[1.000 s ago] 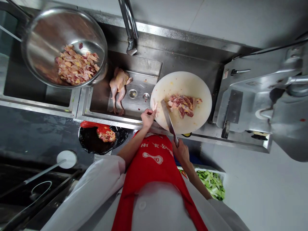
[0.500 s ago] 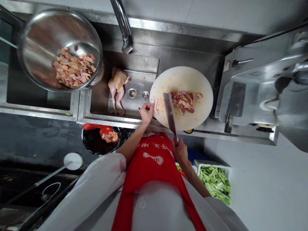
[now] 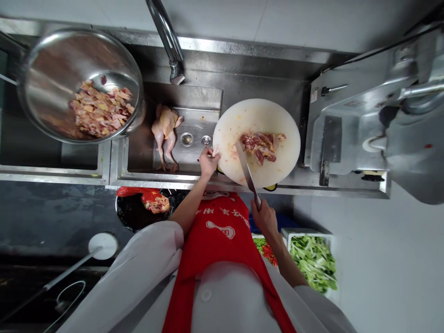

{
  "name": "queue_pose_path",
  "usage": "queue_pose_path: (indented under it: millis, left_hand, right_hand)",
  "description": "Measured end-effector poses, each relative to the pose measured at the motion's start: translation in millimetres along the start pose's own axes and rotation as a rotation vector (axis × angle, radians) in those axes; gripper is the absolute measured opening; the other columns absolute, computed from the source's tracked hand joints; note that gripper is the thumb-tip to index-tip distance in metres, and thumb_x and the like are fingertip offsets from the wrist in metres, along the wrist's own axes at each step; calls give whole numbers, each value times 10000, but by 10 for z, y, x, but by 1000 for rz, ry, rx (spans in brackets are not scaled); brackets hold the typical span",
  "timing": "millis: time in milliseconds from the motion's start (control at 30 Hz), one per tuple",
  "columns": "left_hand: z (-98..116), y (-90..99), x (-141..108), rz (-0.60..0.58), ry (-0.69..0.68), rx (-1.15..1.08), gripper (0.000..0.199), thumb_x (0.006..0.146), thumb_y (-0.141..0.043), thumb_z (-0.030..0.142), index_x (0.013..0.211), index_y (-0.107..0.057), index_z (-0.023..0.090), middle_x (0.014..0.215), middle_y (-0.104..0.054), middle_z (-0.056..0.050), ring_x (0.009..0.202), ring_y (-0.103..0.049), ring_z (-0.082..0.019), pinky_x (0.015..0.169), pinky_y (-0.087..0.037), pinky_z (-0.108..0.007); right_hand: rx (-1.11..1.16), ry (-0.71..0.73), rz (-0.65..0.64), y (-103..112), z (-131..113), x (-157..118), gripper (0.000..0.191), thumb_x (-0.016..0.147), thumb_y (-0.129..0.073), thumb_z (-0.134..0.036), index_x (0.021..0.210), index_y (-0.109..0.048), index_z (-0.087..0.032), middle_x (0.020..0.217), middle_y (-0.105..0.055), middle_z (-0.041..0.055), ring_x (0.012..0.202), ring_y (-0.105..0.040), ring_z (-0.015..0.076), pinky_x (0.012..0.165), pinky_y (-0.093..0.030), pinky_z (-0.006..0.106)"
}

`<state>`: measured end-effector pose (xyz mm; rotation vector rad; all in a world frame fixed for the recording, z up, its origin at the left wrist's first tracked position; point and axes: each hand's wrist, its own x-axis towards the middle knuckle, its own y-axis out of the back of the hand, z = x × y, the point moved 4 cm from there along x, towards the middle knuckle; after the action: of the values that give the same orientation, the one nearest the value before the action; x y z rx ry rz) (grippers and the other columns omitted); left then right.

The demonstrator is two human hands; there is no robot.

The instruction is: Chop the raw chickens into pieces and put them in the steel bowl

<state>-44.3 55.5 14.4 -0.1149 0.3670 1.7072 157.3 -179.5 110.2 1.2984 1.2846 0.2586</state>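
Note:
My right hand grips the handle of a cleaver, whose blade slants over the round white cutting board. The blade's tip is beside a pile of cut raw meat on the board. At the board's left edge my left hand is closed on a pale scrap of poultry, fingers pinched. A whole plucked bird lies in the sink basin, left of my left hand. Small scraps dot the board near the blade.
A large steel pot of chopped meat stands at the left. Above the sink hangs a faucet. Another cleaver lies on the machine at right. Below are a lined bin and a basket of greens.
My left hand has drawn slightly left with the pale scrap, which lay flatter on the board before. The cleaver has turned so its blade looks narrower. The camera view has shifted slightly.

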Motion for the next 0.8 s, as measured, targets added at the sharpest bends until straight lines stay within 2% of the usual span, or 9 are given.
queue_pose_path:
  millis: [100, 167, 267, 367, 433, 500, 600, 700, 800]
  left_hand:
    - [-117, 86, 46, 2, 172, -212, 384, 630, -811, 340, 743, -478, 186, 686, -533, 43, 552, -560, -95, 506, -483, -230]
    - [-154, 239, 78, 32, 218, -297, 445, 603, -828, 383, 759, -461, 186, 716, -535, 45, 575, -587, -94, 509, -507, -229]
    - [-198, 608, 137, 70, 254, -364, 479, 603, -821, 407, 805, -441, 196, 757, -569, 35, 666, -653, -125, 547, -540, -236]
    - [-223, 1060, 208, 97, 265, -409, 475, 635, -792, 412, 903, -449, 223, 802, -620, 23, 710, -677, -146, 576, -560, -260]
    - [-202, 1320, 247, 69, 258, -440, 499, 642, -786, 396, 994, -464, 250, 859, -650, 11, 711, -682, -153, 592, -570, -285]
    - [-145, 1502, 258, 6, 257, -462, 541, 656, -777, 388, 1091, -475, 283, 924, -668, -4, 723, -691, -164, 599, -575, -300]
    - [-26, 1627, 242, -90, 267, -445, 548, 689, -753, 416, 1165, -509, 298, 1010, -680, -35, 762, -703, -176, 596, -568, -290]
    - [68, 1618, 261, -177, 280, -444, 469, 702, -737, 440, 1100, -585, 243, 1048, -690, -73, 771, -702, -172, 586, -555, -268]
    - [108, 1552, 309, -263, 288, -491, 435, 699, -743, 415, 1063, -617, 213, 1070, -698, -92, 771, -695, -162, 598, -553, -264]
  right_hand:
    - [-43, -47, -1, -107, -41, -31, 344, 1008, -438, -454, 934, -586, -152, 730, -690, 92, 625, -616, 181, 575, -227, 274]
    - [-80, -86, -4, -206, -171, -4, 352, 1017, -420, -447, 961, -587, -143, 743, -694, 100, 628, -619, 181, 572, -230, 273]
    - [-93, -97, -25, -341, -533, 61, 344, 1030, -396, -420, 1004, -583, -132, 790, -711, 114, 668, -647, 187, 578, -260, 269]
    - [-85, 44, -62, -396, -961, 111, 330, 1021, -422, -427, 1031, -588, -141, 844, -727, 117, 731, -675, 201, 603, -300, 266]
    - [-83, 124, -69, -375, -1131, 128, 336, 1010, -443, -448, 1023, -599, -152, 860, -731, 116, 761, -680, 209, 621, -319, 265]
    - [-82, 95, -49, -321, -1135, 152, 348, 1009, -438, -452, 1010, -611, -150, 849, -728, 120, 753, -676, 211, 626, -326, 267]
    - [-94, -33, 25, -230, -936, 233, 380, 1015, -413, -443, 1012, -623, -126, 810, -719, 135, 707, -660, 212, 622, -320, 278]
    - [-103, -53, 89, -191, -750, 346, 419, 1011, -409, -463, 996, -630, -108, 791, -709, 150, 690, -647, 219, 623, -306, 289]
    - [-110, -47, 104, -206, -683, 404, 415, 1009, -419, -460, 975, -632, -106, 788, -704, 155, 687, -641, 221, 625, -298, 288]
